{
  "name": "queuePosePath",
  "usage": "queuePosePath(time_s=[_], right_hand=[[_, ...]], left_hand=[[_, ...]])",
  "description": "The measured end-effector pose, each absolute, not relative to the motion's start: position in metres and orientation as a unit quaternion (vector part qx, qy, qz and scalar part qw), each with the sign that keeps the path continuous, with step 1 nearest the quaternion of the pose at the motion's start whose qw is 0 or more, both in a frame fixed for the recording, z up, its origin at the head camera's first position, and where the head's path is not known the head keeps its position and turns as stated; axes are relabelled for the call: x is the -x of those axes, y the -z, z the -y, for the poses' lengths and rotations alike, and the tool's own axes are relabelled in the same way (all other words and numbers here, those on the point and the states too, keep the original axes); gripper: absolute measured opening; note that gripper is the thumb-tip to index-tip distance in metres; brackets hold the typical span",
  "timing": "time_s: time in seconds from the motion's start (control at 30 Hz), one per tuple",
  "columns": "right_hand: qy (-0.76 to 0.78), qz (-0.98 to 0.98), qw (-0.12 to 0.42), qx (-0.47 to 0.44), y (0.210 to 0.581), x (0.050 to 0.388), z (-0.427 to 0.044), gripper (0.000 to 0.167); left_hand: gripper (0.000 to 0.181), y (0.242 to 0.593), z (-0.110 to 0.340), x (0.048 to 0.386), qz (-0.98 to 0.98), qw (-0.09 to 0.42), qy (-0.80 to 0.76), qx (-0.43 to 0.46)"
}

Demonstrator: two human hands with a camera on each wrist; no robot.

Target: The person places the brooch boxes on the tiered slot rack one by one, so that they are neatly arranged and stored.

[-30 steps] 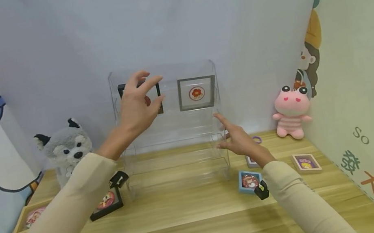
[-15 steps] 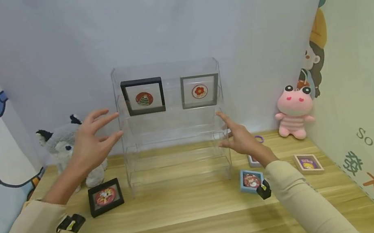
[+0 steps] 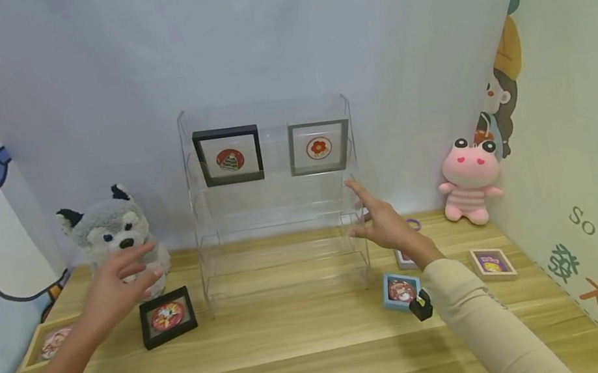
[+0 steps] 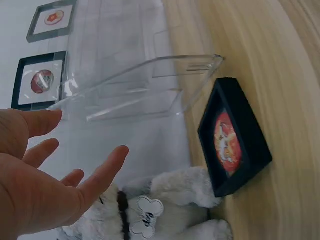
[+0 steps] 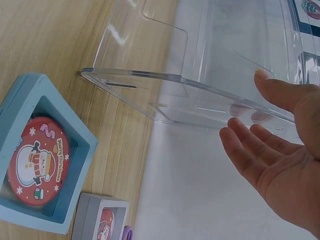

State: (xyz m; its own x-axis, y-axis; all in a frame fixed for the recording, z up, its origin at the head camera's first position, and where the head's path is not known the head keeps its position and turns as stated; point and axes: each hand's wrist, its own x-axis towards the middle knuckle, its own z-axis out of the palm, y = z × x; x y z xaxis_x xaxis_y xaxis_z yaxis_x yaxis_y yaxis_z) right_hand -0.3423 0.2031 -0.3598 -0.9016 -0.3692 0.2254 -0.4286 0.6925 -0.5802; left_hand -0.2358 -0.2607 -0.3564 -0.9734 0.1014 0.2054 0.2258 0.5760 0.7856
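A clear tiered display rack (image 3: pixel 281 255) stands on the wooden table. On its upper tier lean a black picture frame (image 3: pixel 229 156) with a tree badge and a grey picture frame (image 3: pixel 319 147) with a red flower badge. My left hand (image 3: pixel 116 286), holding nothing, hovers in front of the grey husky plush (image 3: pixel 111 221), fingers spread. Just right of it lies a black frame (image 3: pixel 168 316) with a red badge. At the rack's right side is my right hand (image 3: pixel 382 222), fingers extended along the outer panel and thumb apart; whether they press it is unclear.
Right of the rack lie a blue frame (image 3: pixel 401 291), a small grey frame (image 5: pixel 102 220) with a purple ring (image 3: pixel 413 224), and a beige frame (image 3: pixel 493 263). A pink plush (image 3: pixel 467 181) sits behind them. A wooden frame (image 3: pixel 52 343) lies far left.
My left hand has moved down and left, away from the black frame on the upper tier, to before the husky plush. My right hand has stayed beside the rack.
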Motion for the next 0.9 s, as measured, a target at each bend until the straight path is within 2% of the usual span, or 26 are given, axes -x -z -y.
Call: queuePosePath(time_s=[0.5,0.9], right_hand=[[-0.32,0.922,0.045,-0.213,0.359,0.341,-0.203,0.101],[-0.331,0.918,0.04,-0.216,0.36,0.342,-0.203,0.101]], left_hand=[[0.068,0.418,0.307,0.244,0.875,-0.072,0.48,-0.004],[0.068,0.434,0.313,0.254,0.879,-0.121,0.461,-0.029]])
